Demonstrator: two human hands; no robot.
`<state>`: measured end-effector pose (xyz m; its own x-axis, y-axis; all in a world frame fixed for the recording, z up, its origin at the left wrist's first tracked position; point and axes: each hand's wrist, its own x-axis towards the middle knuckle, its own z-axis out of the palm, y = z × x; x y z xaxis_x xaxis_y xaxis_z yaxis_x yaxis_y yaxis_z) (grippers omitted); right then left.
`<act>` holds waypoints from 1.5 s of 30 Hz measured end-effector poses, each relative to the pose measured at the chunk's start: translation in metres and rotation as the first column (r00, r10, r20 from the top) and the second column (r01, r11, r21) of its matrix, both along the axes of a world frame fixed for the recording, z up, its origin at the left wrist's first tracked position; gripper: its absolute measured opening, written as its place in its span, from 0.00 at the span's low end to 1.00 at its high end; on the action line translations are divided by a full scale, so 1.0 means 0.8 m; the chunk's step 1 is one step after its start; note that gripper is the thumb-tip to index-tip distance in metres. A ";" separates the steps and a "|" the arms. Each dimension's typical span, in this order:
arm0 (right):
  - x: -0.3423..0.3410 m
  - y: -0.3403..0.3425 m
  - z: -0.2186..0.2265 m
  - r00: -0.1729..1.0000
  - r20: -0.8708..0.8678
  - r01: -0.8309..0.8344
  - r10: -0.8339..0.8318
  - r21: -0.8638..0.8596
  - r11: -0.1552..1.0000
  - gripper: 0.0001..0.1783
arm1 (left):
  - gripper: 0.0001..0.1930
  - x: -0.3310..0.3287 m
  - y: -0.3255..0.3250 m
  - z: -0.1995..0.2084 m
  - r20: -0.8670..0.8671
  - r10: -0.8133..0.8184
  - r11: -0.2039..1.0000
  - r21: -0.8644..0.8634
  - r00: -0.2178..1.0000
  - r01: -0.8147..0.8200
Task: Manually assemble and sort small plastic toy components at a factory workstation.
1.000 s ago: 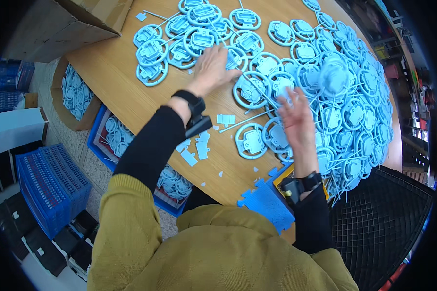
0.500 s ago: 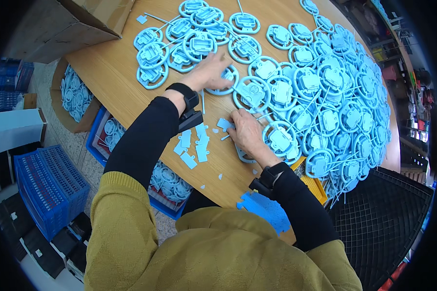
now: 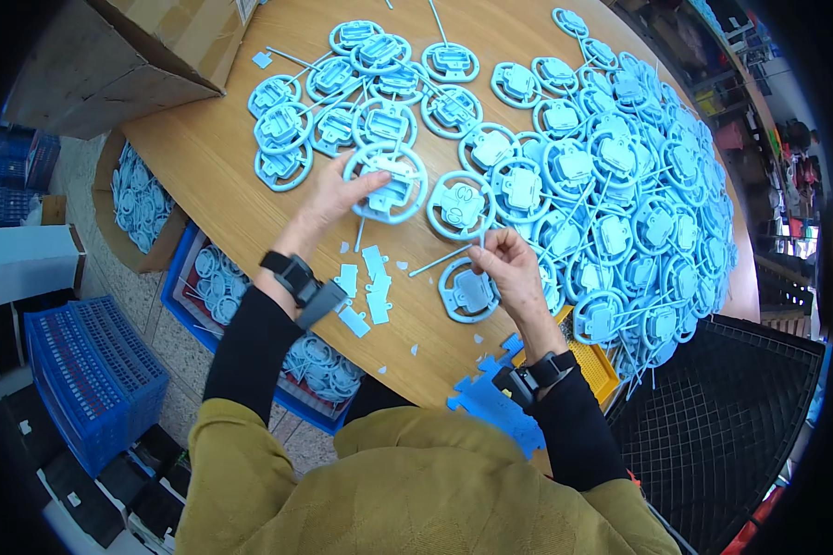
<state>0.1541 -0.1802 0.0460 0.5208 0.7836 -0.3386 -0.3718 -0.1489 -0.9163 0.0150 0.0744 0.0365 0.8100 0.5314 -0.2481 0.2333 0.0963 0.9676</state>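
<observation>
Left hand (image 3: 329, 196) clasped on blue wheel (image 3: 398, 191), right hand (image 3: 512, 270) pinched shut, contents unclear; raised marks on another wheel (image 3: 460, 205).

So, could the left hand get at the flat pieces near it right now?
Probably yes: the flat pieces lie in the open, but the left hand holds a wheel and would likely need to set that down first.

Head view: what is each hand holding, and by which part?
The left hand grips a light-blue plastic wheel-shaped piece by its rim's left side, thumb on top. Whether the right hand pinches anything cannot be told.
</observation>
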 end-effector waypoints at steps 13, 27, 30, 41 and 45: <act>-0.031 0.055 0.007 0.922 -0.194 0.332 -0.335 -0.049 0.942 0.11 | 0.21 0.029 -0.152 -0.026 0.331 0.505 0.757 -0.614 0.797 -0.224; 0.000 0.037 0.004 0.968 0.111 0.235 -0.225 -0.083 0.968 0.25 | 0.23 0.025 -0.148 -0.006 0.255 0.287 0.878 -0.455 0.923 -0.147; 0.004 0.034 0.011 0.978 -0.133 0.145 -0.158 -0.099 0.984 0.28 | 0.23 0.021 -0.148 -0.009 0.288 0.247 0.884 -0.458 0.925 -0.093; 0.007 0.013 0.005 0.976 -0.141 0.151 -0.167 -0.117 0.982 0.24 | 0.26 0.022 -0.147 -0.006 0.194 0.072 0.973 -0.230 0.978 -0.026; 0.007 0.008 0.007 0.965 -0.176 0.179 -0.195 -0.102 0.979 0.24 | 0.26 0.026 -0.160 0.000 0.228 0.069 0.982 -0.187 0.971 -0.026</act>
<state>0.1599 -0.1737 0.0516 0.5775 0.6429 -0.5032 -0.5615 -0.1347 -0.8165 0.0362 -0.0538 0.0365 0.8318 0.5340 -0.1515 -0.0054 0.2807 0.9598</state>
